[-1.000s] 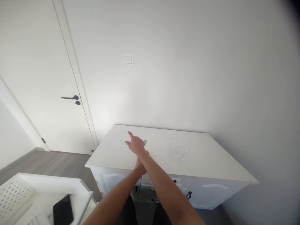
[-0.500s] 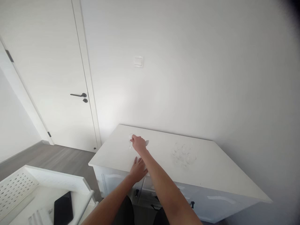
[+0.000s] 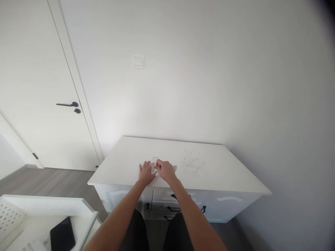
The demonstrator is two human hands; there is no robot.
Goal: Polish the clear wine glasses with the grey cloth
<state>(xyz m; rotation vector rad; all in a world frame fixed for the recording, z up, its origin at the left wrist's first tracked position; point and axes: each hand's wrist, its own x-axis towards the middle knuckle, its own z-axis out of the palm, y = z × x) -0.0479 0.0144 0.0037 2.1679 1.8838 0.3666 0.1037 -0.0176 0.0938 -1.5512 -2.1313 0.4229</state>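
1. At six o'clock from the view's centre: a white cabinet top (image 3: 235,177), along a pale wall (image 3: 209,76).
2. Towards seven o'clock: the left hand (image 3: 146,173), palm down on the cabinet top, fingers spread, just beside some clear items (image 3: 154,168).
3. At six o'clock: the right hand (image 3: 166,170), over the clear items, fingers bent, thumb drawn in; cannot tell whether pinching one.
4. At three o'clock from the right hand, well apart: a loose cluster of clear pieces (image 3: 192,163) on the cabinet top.
5. At eight o'clock: a dark flat rectangle (image 3: 62,234), lying on a white raised-edge surface (image 3: 52,203).
6. At eleven o'clock: a light switch (image 3: 138,61).
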